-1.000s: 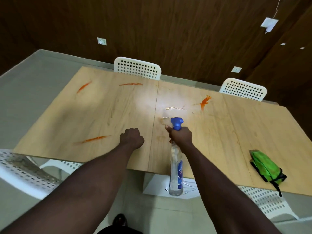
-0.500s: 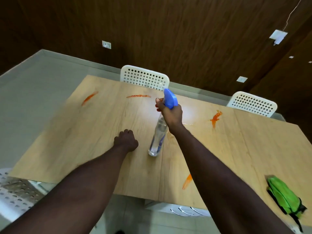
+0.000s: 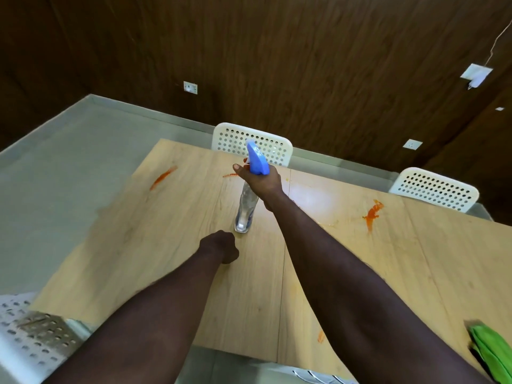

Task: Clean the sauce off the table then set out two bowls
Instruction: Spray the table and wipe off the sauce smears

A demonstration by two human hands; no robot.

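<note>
My right hand (image 3: 260, 180) grips the neck of a clear spray bottle (image 3: 246, 209) with a blue trigger head (image 3: 257, 159), held over the middle of the wooden table (image 3: 166, 245), nozzle pointing toward the far left. My left hand (image 3: 220, 246) is a closed fist resting on the table just in front of the bottle, holding nothing. Orange sauce streaks mark the table: a far-left streak (image 3: 163, 177), a small streak (image 3: 230, 175) beside my right hand, a right-side smear (image 3: 372, 213) and a near-edge spot (image 3: 320, 336). No bowls are in view.
A green cloth (image 3: 490, 353) lies at the table's near right corner. Two white perforated chairs (image 3: 250, 142) (image 3: 435, 189) stand at the far side, another white chair (image 3: 30, 336) at the near left. A dark wooden wall lies behind.
My right hand lifted the spray bottle from below the near table edge and carried it forward over the table's far middle. My left fist stayed on the table.
</note>
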